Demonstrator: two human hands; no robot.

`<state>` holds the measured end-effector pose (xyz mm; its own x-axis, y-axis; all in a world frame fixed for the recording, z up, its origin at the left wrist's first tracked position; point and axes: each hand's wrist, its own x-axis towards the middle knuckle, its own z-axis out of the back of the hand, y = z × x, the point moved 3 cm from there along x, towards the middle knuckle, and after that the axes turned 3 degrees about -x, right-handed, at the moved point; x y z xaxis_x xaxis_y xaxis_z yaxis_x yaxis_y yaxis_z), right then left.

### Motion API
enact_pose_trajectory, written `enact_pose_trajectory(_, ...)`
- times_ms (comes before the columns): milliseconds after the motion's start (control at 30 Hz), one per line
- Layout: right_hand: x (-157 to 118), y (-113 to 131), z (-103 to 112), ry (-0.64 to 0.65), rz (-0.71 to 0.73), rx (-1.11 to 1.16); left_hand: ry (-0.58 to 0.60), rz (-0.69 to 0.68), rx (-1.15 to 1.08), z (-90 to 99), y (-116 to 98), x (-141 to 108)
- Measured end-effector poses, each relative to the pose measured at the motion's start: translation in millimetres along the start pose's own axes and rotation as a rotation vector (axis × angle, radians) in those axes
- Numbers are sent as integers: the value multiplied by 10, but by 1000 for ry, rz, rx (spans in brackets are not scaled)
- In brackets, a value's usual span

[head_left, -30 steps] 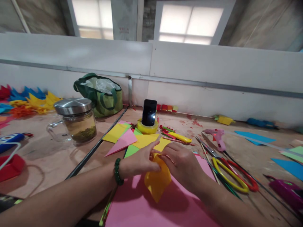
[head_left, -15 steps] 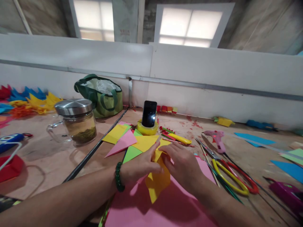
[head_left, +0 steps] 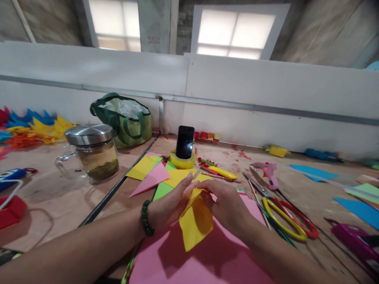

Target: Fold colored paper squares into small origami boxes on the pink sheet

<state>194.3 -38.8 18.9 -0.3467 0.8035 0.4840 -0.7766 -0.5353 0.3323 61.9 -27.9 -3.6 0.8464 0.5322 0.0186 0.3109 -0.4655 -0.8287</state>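
Observation:
A folded piece of yellow paper (head_left: 196, 223) hangs between my two hands, above a pink sheet (head_left: 177, 264). My left hand (head_left: 173, 203) presses along the paper's left side, its fingers long and close together and its thumb hidden. At the upper right edge, the bent fingers of my right hand (head_left: 226, 199) pinch the paper; some fingertips are out of sight behind it. The lower corner of the paper points down toward me. Just beyond my fingers lie cut pieces of pink paper (head_left: 154, 178), yellow paper (head_left: 141, 167) and green paper (head_left: 162, 190).
Scissors (head_left: 284, 217) and a pink glue gun (head_left: 269, 173) lie right, with a purple tool (head_left: 353, 242) nearer. A phone (head_left: 185, 142) stands in a yellow tape roll (head_left: 177, 161), beside a yellow cutter (head_left: 223, 172). Left are a glass tea mug (head_left: 97, 157) and a green bag (head_left: 133, 130).
My left thumb has gone from the front of the yellow paper to out of sight. The paper now shows more of its face, and its lower part has opened wider.

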Motion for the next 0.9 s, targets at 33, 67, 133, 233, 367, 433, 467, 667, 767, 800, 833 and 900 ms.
enact_pose_trajectory(33,3,-4,-5,15,-15,11,14,-11,-16,-2,-4,2)
enact_pose_trajectory(67,7,-4,-9,31,-29,20,31,-17,-28,-4,-4,3)
enact_pose_trajectory(133,13,9,-12,52,-43,24,57,-12,-39,-11,-1,1)
enact_pose_trajectory(233,16,35,-10,47,-47,14,21,19,-25,-23,-7,-3)
enact_pose_trajectory(367,5,29,-28,84,-86,55,-91,76,7,-32,-23,0)
enact_pose_trajectory(433,-4,20,-38,115,-100,92,-118,88,32,-37,-26,2)
enact_pose_trajectory(467,-6,19,-41,123,-101,107,-124,85,42,-41,-26,3)
enact_pose_trajectory(667,-2,33,-46,106,-91,88,-135,56,49,-42,-12,-5)
enact_pose_trajectory(767,-2,32,-56,112,-96,70,-137,68,51,-13,11,-2)
enact_pose_trajectory(800,-3,29,-58,112,-96,73,-147,71,54,4,18,-1)
enact_pose_trajectory(833,-3,24,-60,107,-94,81,-160,75,58,24,25,-1)
enact_pose_trajectory(900,1,5,-55,67,-88,96,-176,88,58,66,38,-4)
